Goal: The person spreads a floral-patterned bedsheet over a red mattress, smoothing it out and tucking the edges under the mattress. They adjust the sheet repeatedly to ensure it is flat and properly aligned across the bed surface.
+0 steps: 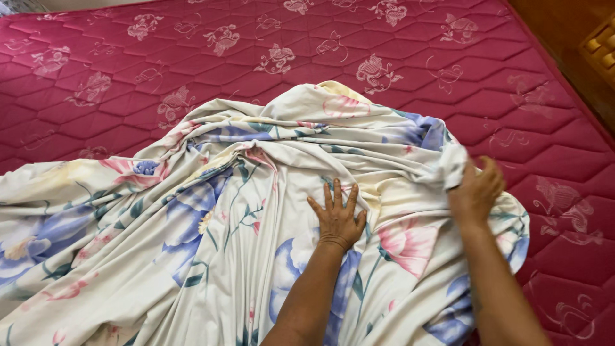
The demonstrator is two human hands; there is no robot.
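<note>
On the red quilted mattress (102, 70), your left hand (337, 220) lies flat, fingers spread, pressing the floral sheet (211, 224); at three o'clock your right hand (475, 190) has its fingers closed around a bunched fold.
</note>
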